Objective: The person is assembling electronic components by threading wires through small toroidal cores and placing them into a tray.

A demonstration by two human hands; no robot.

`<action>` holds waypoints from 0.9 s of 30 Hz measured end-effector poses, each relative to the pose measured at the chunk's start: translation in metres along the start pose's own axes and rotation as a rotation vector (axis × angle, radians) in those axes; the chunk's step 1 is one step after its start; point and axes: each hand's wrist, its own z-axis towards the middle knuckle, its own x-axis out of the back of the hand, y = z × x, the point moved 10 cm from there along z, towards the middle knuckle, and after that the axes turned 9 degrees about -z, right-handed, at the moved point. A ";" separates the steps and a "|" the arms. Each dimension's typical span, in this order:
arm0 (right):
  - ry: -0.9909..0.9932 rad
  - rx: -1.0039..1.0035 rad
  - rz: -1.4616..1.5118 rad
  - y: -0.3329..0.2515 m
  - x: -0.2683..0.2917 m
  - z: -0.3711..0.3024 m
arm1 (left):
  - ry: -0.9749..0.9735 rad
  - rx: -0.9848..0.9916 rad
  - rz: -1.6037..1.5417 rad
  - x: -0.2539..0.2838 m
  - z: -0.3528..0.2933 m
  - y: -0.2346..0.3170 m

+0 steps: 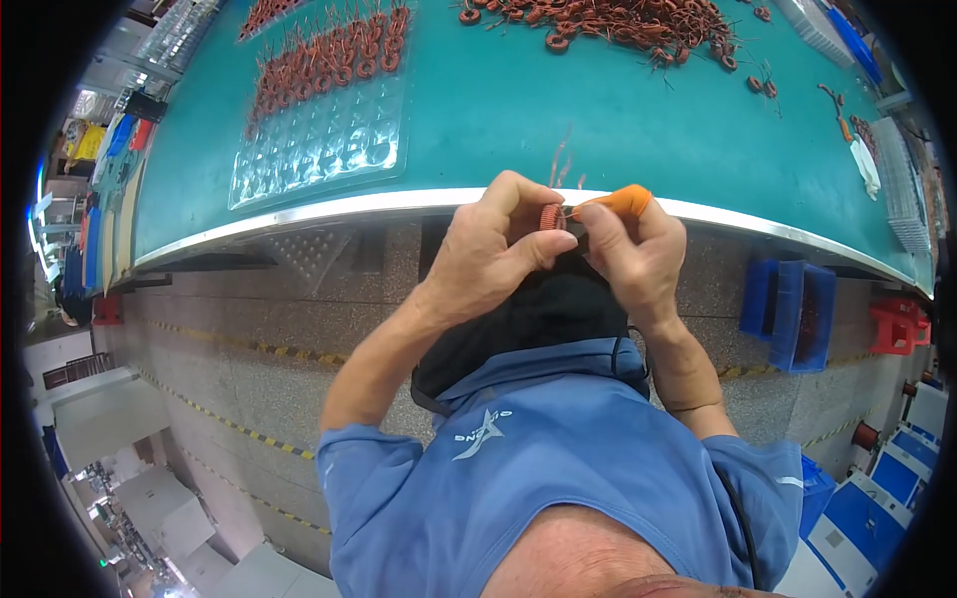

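Just over the table's near edge, my left hand (488, 244) pinches a ring-shaped copper coil (550, 217) between thumb and fingers. Loose copper wire ends (562, 164) stick up beyond it, slightly blurred. Close against the coil's right side, my right hand (638, 254) is closed, thumb against the forefinger side. A bright orange piece (626, 201) lies along that forefinger; whether it is a finger cover or a tool handle I cannot tell. What the right fingertips grip is too small to make out.
On the green table (478, 130), a clear plastic tray (319, 164) holds rows of coils in its far part. A heap of loose coils (638, 25) lies at the back. Stacked trays (902, 184) stand far right. Below are blue bins (802, 314) and a red stool (900, 324).
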 end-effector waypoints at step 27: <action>-0.045 -0.033 0.095 0.015 -0.024 0.010 | 0.068 0.013 -0.373 0.010 -0.008 -0.022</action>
